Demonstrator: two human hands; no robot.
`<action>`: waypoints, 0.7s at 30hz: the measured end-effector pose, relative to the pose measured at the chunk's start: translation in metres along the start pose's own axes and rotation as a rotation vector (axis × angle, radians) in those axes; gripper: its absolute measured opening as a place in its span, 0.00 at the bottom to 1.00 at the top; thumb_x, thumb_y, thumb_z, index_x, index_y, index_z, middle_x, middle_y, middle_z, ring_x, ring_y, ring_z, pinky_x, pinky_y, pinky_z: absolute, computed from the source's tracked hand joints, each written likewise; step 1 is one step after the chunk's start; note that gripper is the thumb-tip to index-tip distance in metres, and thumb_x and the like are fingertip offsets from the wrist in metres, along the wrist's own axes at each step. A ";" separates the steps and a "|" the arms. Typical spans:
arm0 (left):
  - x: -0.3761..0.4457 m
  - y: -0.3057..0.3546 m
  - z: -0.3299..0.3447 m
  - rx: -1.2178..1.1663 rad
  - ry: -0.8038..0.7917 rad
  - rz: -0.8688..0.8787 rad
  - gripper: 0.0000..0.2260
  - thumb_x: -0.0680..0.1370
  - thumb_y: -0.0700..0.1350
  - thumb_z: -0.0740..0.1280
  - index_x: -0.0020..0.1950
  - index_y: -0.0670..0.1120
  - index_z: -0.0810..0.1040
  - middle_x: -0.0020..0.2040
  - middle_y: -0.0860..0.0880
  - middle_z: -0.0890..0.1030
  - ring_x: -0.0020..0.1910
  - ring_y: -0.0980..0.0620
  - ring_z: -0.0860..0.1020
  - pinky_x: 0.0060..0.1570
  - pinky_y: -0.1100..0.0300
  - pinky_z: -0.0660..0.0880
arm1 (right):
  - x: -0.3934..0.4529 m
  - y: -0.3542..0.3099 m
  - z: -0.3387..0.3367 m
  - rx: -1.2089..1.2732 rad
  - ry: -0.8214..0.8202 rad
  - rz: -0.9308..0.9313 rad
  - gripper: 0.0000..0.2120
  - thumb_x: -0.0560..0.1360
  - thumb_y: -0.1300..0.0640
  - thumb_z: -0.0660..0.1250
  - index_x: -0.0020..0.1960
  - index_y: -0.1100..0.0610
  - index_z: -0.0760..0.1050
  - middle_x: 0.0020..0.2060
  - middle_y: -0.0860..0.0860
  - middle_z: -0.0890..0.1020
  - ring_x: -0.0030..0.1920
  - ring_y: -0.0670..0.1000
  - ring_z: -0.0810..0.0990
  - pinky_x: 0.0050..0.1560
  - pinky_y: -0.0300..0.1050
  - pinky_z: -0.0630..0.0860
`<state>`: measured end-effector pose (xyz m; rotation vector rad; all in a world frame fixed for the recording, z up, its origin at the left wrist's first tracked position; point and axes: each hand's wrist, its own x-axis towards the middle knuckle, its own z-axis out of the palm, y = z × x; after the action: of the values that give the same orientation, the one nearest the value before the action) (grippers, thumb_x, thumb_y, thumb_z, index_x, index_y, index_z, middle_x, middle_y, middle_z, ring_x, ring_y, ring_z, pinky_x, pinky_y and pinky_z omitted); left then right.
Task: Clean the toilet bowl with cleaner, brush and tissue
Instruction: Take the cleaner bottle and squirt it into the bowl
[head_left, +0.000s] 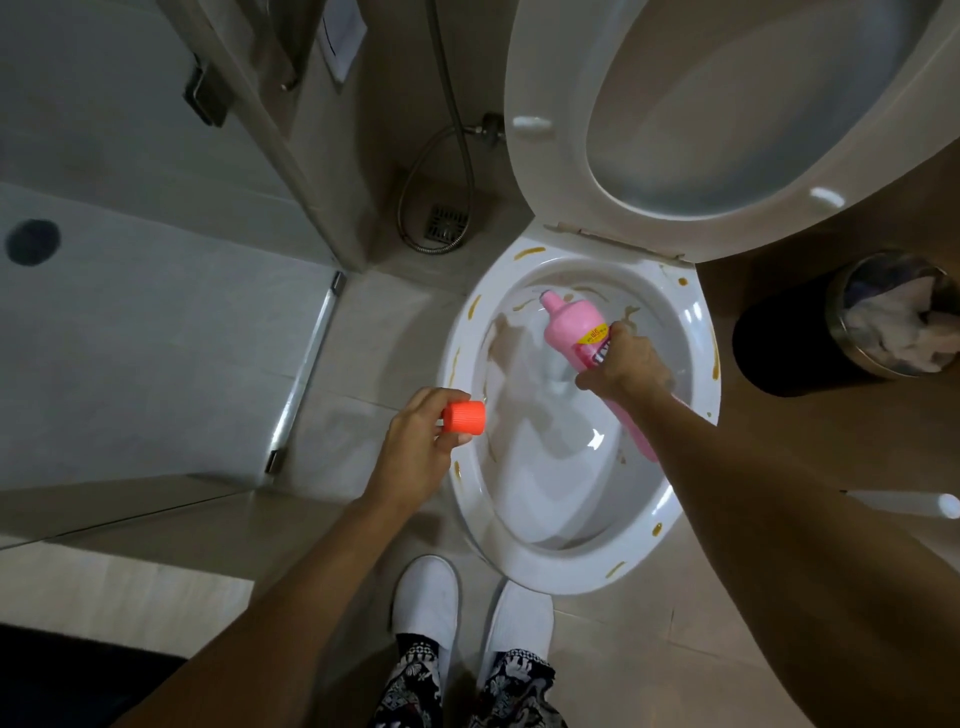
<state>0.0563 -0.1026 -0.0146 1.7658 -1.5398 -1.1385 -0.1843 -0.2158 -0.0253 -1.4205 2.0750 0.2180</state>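
gripping pink cleaner bottle (574, 327) uncapped, nozzle over stained toilet bowl (696, 332)

Bottle (574, 330) over bowl (696, 332), toward its rear. Cap (464, 417) at bowl's left rim. Bin (852, 325) right of bowl; drain (448, 222) rear-left.

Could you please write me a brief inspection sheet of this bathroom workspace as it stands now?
Surface: toilet bowl open, brown smears on rim and inside.
Job's things: pink cleaner bottle uncapped, nozzle tilted into bowl; orange cap off.
Clutter: waste bin holding crumpled tissue.
Grippers: left hand holds the cap; right hand grips the bottle.
Cables: spray hose looped over floor drain.
Surroundings: raised seat, tiled floor.
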 end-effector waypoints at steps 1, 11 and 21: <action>0.000 0.000 0.000 -0.002 0.002 0.007 0.20 0.69 0.27 0.69 0.56 0.44 0.78 0.53 0.51 0.76 0.49 0.49 0.79 0.48 0.69 0.76 | 0.002 -0.002 0.001 -0.020 -0.003 -0.009 0.32 0.62 0.52 0.78 0.61 0.56 0.68 0.49 0.54 0.77 0.51 0.59 0.78 0.53 0.54 0.77; -0.002 -0.001 -0.007 0.010 0.025 -0.005 0.19 0.69 0.28 0.70 0.56 0.44 0.78 0.53 0.50 0.77 0.49 0.51 0.79 0.49 0.69 0.75 | -0.019 -0.003 0.025 -0.301 -0.109 -0.223 0.33 0.63 0.51 0.75 0.64 0.52 0.66 0.52 0.55 0.77 0.55 0.59 0.76 0.58 0.59 0.73; -0.013 0.022 -0.009 0.035 0.011 0.008 0.18 0.69 0.28 0.70 0.57 0.42 0.78 0.54 0.48 0.77 0.51 0.49 0.78 0.53 0.59 0.76 | -0.089 0.039 0.030 -0.589 -0.295 -0.332 0.32 0.66 0.48 0.73 0.66 0.50 0.64 0.55 0.52 0.76 0.56 0.56 0.76 0.52 0.51 0.73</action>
<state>0.0528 -0.0955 0.0119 1.7835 -1.5678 -1.1025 -0.1861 -0.1162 -0.0069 -1.9079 1.5640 0.8965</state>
